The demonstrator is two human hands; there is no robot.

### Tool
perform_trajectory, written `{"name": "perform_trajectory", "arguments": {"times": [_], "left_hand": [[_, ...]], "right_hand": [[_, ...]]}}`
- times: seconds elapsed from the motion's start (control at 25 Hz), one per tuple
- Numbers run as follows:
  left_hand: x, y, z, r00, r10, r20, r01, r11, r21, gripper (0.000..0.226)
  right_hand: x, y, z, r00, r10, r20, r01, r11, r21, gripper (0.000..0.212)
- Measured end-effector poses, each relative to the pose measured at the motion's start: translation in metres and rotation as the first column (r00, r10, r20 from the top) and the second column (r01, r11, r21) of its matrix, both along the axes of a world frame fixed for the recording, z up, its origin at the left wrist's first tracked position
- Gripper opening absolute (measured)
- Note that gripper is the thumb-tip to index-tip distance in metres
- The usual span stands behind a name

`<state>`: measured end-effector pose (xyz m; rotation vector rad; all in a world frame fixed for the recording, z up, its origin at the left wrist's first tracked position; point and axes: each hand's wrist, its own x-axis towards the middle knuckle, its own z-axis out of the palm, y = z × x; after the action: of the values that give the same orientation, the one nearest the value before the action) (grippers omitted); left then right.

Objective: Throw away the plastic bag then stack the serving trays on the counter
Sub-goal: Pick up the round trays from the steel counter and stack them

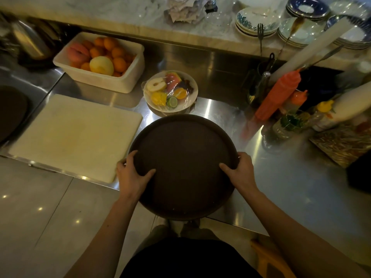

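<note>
A round dark brown serving tray (183, 149) is over the front edge of the steel counter (291, 177), part of it sticking out past the edge toward me. My left hand (133, 174) grips its left rim, thumb on top. My right hand (240, 170) grips the right rim the same way. Whether the tray rests on the counter or is held just above it cannot be told. Another dark round tray (11, 111) shows partly at the far left edge. No plastic bag is in view.
A white cutting board (74, 135) lies left of the tray. Behind it are a wrapped plate of cut fruit (170, 91) and a white tub of oranges (100, 61). Sauce bottles (278, 95) and jars crowd the right. Stacked plates (257, 23) sit on the raised marble ledge.
</note>
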<state>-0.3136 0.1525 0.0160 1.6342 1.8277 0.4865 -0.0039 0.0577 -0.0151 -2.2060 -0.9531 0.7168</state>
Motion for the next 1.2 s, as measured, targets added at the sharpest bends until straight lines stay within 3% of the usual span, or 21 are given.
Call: {"name": "perform_trajectory", "arguments": {"times": [0.24, 0.52, 0.76, 1.2], "left_hand": [[-0.030, -0.002, 0.022, 0.989, 0.139, 0.058, -0.144, 0.986, 0.082, 0.083], [-0.126, -0.004, 0.042, 0.924, 0.365, 0.118, -0.377, 0.919, 0.113, 0.106], [-0.262, -0.029, 0.049, 0.805, 0.580, 0.127, -0.592, 0.800, 0.100, 0.103], [-0.489, -0.083, 0.045, 0.552, 0.813, 0.183, -0.834, 0.539, 0.117, 0.084]], "right_hand": [[-0.028, 0.034, 0.031, 0.997, 0.064, 0.040, -0.068, 0.992, 0.106, 0.062], [-0.123, 0.088, 0.063, 0.983, 0.179, 0.040, -0.183, 0.955, 0.234, 0.056], [-0.262, 0.123, 0.072, 0.954, 0.299, 0.017, -0.290, 0.907, 0.304, 0.022], [-0.512, 0.157, 0.063, 0.821, 0.571, -0.024, -0.536, 0.783, 0.314, 0.017]]}}
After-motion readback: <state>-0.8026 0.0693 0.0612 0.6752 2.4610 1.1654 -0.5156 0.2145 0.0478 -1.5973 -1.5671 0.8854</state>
